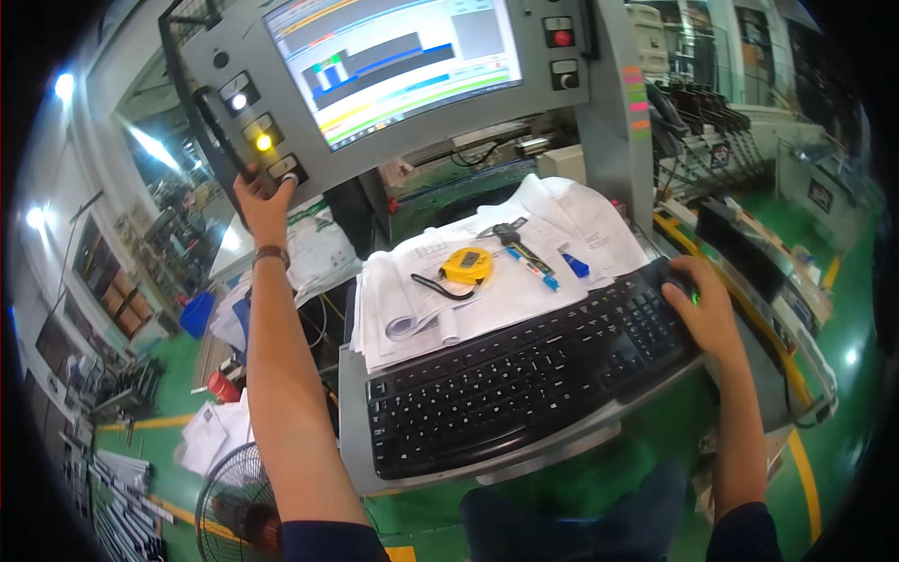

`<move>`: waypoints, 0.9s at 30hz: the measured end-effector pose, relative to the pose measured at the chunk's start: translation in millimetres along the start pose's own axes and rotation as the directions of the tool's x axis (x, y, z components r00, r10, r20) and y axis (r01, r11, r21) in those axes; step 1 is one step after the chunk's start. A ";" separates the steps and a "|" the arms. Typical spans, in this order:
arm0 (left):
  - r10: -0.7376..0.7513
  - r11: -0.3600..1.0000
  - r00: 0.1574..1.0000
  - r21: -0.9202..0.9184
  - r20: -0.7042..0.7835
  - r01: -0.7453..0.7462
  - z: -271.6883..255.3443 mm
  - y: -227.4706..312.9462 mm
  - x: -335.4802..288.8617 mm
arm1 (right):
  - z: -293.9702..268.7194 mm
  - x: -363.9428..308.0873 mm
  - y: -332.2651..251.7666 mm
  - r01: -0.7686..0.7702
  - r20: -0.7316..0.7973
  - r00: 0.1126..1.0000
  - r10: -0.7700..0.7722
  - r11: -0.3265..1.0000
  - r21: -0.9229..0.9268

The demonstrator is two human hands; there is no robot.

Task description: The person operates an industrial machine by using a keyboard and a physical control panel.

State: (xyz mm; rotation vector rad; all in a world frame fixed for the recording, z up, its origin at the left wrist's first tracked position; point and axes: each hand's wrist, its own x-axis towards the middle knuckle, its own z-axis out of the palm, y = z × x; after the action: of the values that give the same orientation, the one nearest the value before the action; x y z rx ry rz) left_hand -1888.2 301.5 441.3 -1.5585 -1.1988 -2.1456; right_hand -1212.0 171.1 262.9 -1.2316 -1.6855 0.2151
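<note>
My left hand (265,206) reaches up to the lower left corner of a grey control panel (351,167). Its thumb rests at the lowest push button (289,178), while the fingers curl at the panel's edge, partly hidden. Above that button a yellow lamp (264,142) and a white lamp (240,101) are lit. At the right end of a black keyboard (524,393), my right hand (707,309) lies over a dark computer mouse (695,299) with a green glow; the hand covers most of it. The panel's screen (403,66) shows blue and grey shapes.
Behind the keyboard, paper drawings (393,290) carry a yellow tape measure (466,267), a caliper (510,234), a blue-and-white pen (534,270) and a blue piece (575,265). A red button (562,38) sits on the panel's right. A fan (234,496) stands at lower left.
</note>
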 end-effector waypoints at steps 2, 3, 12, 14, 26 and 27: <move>-0.042 0.999 0.997 0.003 0.064 0.042 -2.7 21.1 -3.7 | 3.5 2.0 -0.9 0.012 0.014 1.000 -0.012 1.000 -0.001; -0.045 0.999 0.997 0.009 0.056 0.045 -7.6 22.0 -3.6 | 6.1 2.9 -1.4 0.010 0.016 1.000 -0.010 1.000 -0.007; 0.017 0.995 0.999 0.102 0.036 -0.021 -18.3 1.6 7.0 | 6.4 2.3 -8.2 -0.015 0.052 0.999 0.016 1.000 -0.023; -0.065 0.996 0.996 0.067 0.056 0.061 -2.9 18.7 -6.5 | 3.8 1.1 -6.0 -0.019 0.041 0.999 0.021 0.999 -0.050; -0.033 0.999 0.998 0.040 0.046 0.031 -5.1 22.7 -5.0 | 5.7 2.5 -3.4 -0.007 0.038 0.999 0.009 0.999 -0.052; -0.028 0.996 0.999 0.088 0.031 0.025 -5.3 20.7 -4.1 | 6.2 2.5 0.1 -0.015 0.032 0.999 0.017 0.998 -0.059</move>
State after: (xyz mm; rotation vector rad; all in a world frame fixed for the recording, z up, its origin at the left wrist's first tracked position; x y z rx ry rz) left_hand -1877.7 283.4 447.1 -1.5550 -1.3122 -2.0620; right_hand -1216.8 175.5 261.4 -1.2916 -1.7214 0.1971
